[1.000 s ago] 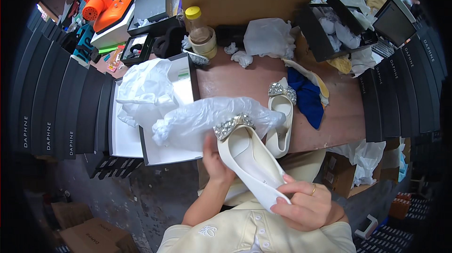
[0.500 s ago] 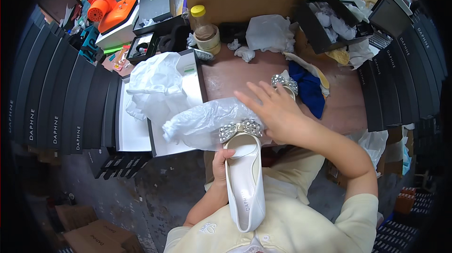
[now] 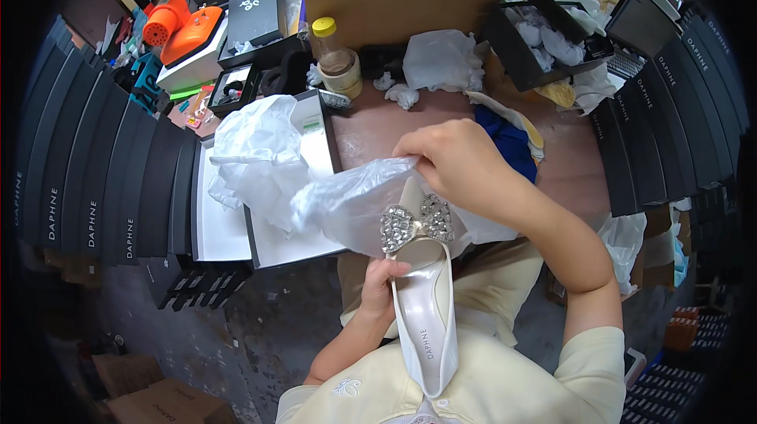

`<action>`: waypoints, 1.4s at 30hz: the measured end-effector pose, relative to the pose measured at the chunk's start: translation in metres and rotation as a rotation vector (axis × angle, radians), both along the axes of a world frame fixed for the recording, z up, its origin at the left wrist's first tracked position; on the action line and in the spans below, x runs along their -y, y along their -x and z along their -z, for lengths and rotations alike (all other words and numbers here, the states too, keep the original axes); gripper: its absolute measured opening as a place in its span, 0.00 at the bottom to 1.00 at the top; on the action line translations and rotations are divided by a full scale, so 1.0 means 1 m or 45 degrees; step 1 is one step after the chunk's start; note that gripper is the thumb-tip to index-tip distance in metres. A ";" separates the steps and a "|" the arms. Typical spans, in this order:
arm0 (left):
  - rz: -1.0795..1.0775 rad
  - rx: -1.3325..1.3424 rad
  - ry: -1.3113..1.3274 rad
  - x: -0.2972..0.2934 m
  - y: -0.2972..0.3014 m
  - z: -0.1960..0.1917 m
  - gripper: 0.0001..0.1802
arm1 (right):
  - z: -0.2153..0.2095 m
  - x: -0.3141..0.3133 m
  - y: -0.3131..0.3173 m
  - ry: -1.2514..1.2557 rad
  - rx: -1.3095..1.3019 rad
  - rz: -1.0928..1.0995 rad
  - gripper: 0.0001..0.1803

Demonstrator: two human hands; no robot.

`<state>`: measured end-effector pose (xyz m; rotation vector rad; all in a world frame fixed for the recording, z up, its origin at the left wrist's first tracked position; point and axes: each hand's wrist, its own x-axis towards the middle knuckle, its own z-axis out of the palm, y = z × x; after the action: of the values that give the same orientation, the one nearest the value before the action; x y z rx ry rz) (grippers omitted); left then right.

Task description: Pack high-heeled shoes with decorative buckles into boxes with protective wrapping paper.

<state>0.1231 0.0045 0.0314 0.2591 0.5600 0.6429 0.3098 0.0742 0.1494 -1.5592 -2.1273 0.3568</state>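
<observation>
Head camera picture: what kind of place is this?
Probably a shoe packing or stock room. Stacks of dark shoe boxes line both sides, an open box holds tissue paper, and a white jewelled shoe is in hand.

Toe of the white shoe (image 3: 422, 298) concealed under the plastic bag (image 3: 355, 199); second shoe hidden behind the right hand (image 3: 457, 160).
</observation>
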 end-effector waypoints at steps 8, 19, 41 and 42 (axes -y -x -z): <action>-0.165 -0.024 0.215 0.004 -0.009 -0.005 0.34 | 0.022 0.076 0.019 -0.448 0.140 -0.334 0.13; 0.049 -0.247 -0.237 -0.001 -0.026 -0.023 0.34 | 0.009 0.124 -0.011 -0.406 -0.247 -0.096 0.22; 0.083 -0.351 -0.267 0.009 -0.049 -0.022 0.31 | 0.037 0.159 -0.002 -0.509 -0.699 0.625 0.36; 0.083 -0.323 -0.251 0.006 -0.044 -0.016 0.31 | 0.023 0.154 -0.002 -0.463 -0.318 0.293 0.31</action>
<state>0.1670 -0.0015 0.0474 0.5477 0.7288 0.6062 0.3121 -0.0800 0.1264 -1.4411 -1.6906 0.0733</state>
